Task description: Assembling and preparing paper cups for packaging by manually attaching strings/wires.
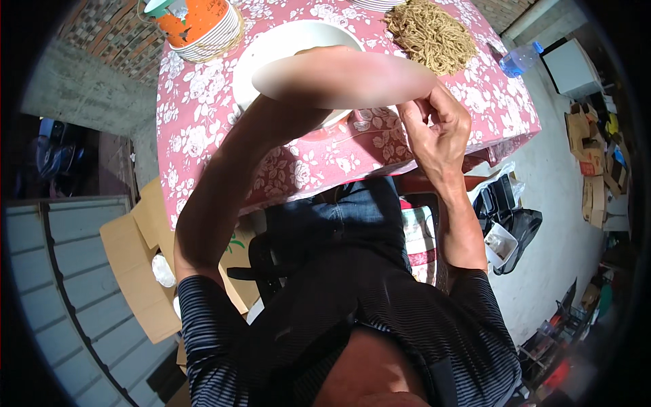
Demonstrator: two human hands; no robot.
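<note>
My left hand [305,76] reaches over a white round basin [247,64] on the table. A blurred patch smears this hand, so its fingers and anything in them are hidden. Just right of the basin, above the table's near edge, is my right hand [439,132]. Its thumb and fingers are bent together in a pinch at the edge of the blur. Whatever it pinches, if anything, I cannot make out. Beyond my right hand, a heap of tan, stringy strands [434,41] lies on the table.
A pink floral cloth [203,122] covers the table. An orange and white bucket-like container [196,27] stands at the far left, and a clear bottle with a blue cap [521,60] at the far right. Opened cardboard [129,271] lies left of me; bags and a white tub [500,245] sit right.
</note>
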